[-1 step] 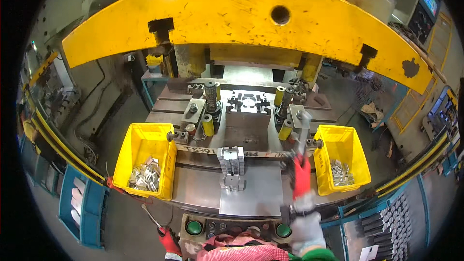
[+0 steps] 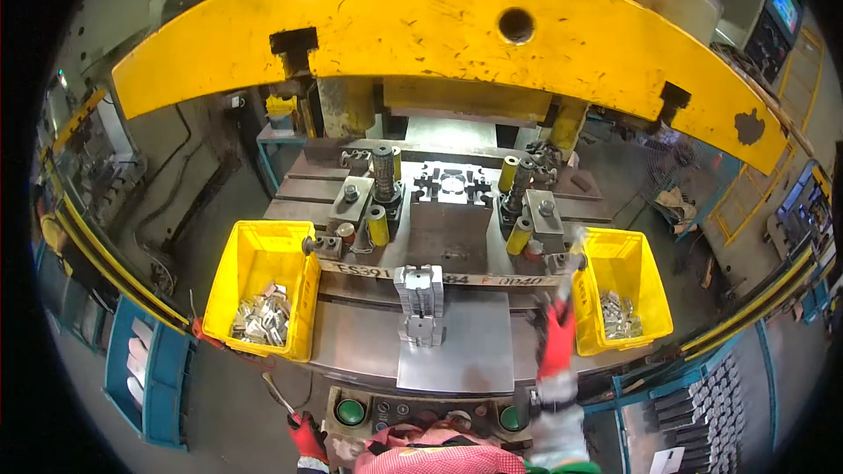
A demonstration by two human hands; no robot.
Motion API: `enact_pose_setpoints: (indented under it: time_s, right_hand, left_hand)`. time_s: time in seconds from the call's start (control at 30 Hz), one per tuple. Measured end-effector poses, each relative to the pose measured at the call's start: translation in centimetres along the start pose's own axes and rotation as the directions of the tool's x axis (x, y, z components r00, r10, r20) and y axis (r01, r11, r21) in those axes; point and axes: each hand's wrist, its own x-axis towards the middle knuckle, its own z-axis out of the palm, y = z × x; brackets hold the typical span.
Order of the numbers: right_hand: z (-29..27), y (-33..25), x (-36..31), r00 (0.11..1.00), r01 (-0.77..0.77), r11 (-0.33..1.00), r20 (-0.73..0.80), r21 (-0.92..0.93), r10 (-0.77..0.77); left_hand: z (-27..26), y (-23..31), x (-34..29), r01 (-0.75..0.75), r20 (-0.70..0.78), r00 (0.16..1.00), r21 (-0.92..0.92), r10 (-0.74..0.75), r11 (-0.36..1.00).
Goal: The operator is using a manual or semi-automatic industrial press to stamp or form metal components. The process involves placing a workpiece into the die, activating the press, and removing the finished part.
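Observation:
My right hand (image 2: 558, 333), in a red glove, reaches forward beside the inner wall of the right yellow bin (image 2: 654, 285). Its fingers are closed on a slim greyish thing (image 2: 576, 254), too smeared by motion to name. Low on the left, my left hand (image 2: 307, 435), also red-gloved, grips a thin stick-like tool (image 2: 279, 393) with a pale end. Between the hands, a stack of silvery metal parts (image 2: 421, 294) stands on a shiny metal sheet (image 2: 470, 355). Farther back, a bright metal part (image 2: 452, 184) lies on the press die (image 2: 448, 233).
A thick yellow press beam (image 2: 404, 17) spans above the die. Guide posts (image 2: 384, 174) flank the die. The left yellow bin (image 2: 303, 298) holds small metal pieces, as does the right one. Two green buttons (image 2: 350, 412) sit on the near control panel. Blue racks (image 2: 167, 377) stand at the sides.
My right hand has moved a little rightward, with the slim greyish thing, toward the right bin. The left hand stays low with the stick-like tool. The stack and bins look unchanged.

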Motion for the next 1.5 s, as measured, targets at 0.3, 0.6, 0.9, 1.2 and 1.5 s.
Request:
enact_pose_setpoints:
  time_s: [0.3,0.6,0.9,1.2,1.5]
  right_hand:
    - [-27.0,13.8,-14.2,0.776,-0.362,0.795,-0.63,-0.486,-0.031]
    - [-27.4,19.5,-12.6,0.784,-0.595,0.169,-0.522,-0.785,0.337]
    - [-27.5,20.3,-12.5,0.908,-0.371,-0.054,-0.374,-0.927,0.191]
    - [-25.2,17.6,-12.7,0.831,-0.532,0.042,-0.512,-0.846,0.22]
    - [-26.9,19.2,-12.6,0.814,-0.563,0.104,-0.53,-0.82,0.238]
  left_hand:
    - [-1.8,-13.2,11.7,0.056,-0.03,0.998,0.263,-0.05,0.963]
    - [2.4,-8.4,7.9,0.059,0.07,0.993,0.39,-0.093,0.919]
    - [1.2,-12.7,12.6,-0.132,0.102,0.991,0.533,0.091,0.835]
    - [3.0,-9.6,8.2,-0.121,0.131,0.988,0.358,0.079,0.926]
    - [3.5,-8.2,7.4,-0.009,0.106,0.994,0.409,-0.038,0.912]
